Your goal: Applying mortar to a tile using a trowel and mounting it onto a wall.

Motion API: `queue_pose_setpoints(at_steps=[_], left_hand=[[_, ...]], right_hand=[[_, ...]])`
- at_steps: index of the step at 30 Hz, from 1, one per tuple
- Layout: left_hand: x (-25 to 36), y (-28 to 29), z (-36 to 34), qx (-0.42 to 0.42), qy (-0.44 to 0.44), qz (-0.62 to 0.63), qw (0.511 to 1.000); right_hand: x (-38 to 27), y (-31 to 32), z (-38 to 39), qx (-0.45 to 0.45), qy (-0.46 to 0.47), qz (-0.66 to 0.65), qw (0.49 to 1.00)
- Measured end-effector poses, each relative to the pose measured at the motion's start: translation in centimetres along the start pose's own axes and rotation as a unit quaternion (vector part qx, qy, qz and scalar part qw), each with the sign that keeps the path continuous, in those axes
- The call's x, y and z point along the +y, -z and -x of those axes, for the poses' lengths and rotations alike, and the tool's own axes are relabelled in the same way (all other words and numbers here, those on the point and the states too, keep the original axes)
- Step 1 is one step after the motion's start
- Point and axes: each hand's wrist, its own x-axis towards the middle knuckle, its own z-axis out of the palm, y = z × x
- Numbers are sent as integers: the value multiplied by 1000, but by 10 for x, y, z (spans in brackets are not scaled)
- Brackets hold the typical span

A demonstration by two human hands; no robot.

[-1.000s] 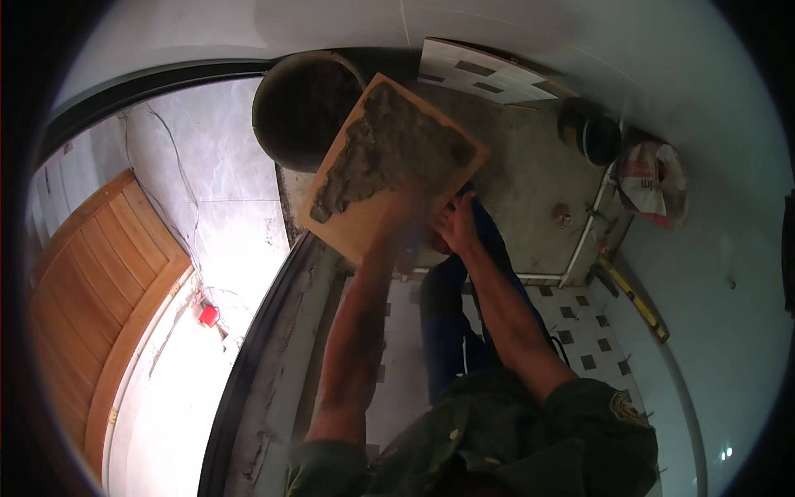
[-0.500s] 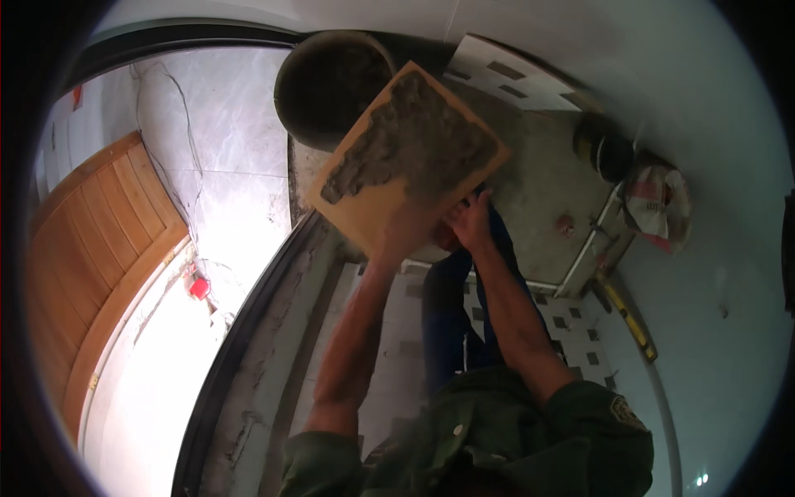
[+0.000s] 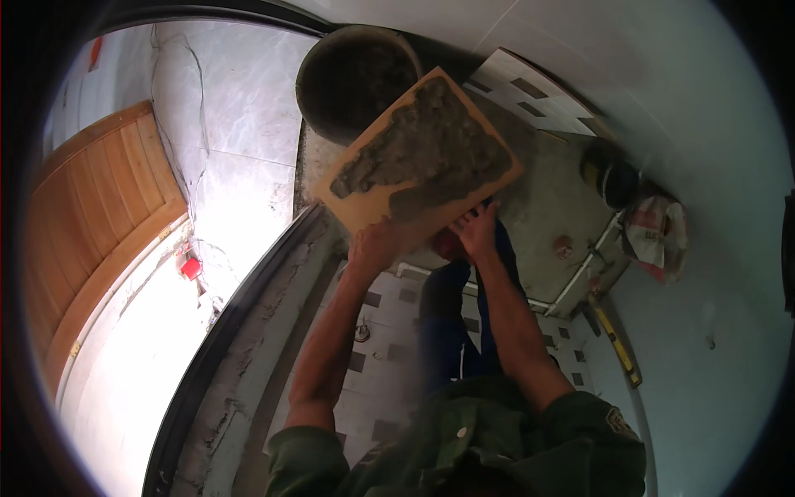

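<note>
A tan square board or tile (image 3: 364, 211) is tilted in front of me, with lumpy grey wet mortar (image 3: 431, 145) spread over much of it. My left hand (image 3: 370, 244) grips its lower corner, slightly blurred. My right hand (image 3: 472, 228) holds the lower right edge with its fingers along it, and a dark reddish thing shows just beneath, too shadowed to name. Behind the board stands a round dark tub (image 3: 339, 87) with grey material inside.
A patterned tile (image 3: 513, 79) leans on the back wall. At right are a dark bucket (image 3: 609, 170), a sack (image 3: 654, 236), white pipes (image 3: 588, 261) and a yellow level (image 3: 621, 348). At left, a doorway sill (image 3: 224, 356) borders a pale floor with wires and a wooden door (image 3: 108, 215).
The view has shifted, so the room appears moved. The board has moved right in the picture, and my left hand now sits farther left along its lower edge.
</note>
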Motion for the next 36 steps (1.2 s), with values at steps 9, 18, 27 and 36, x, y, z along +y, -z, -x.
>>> queue_pose_setpoints(at_steps=[9,18,27,36], left_hand=[[21,20,-72,-35,-112,1,993],[-1,-26,18,90,2,138,986],[-13,-43,34,83,73,258,960],[-7,-7,17,102,-24,237,966]], right_hand=[[1,1,-3,-3,10,-6,1000],[-5,-7,5,11,5,19,1000],[-2,-6,-2,22,7,8,1000],[-2,-2,-6,36,8,42,998]])
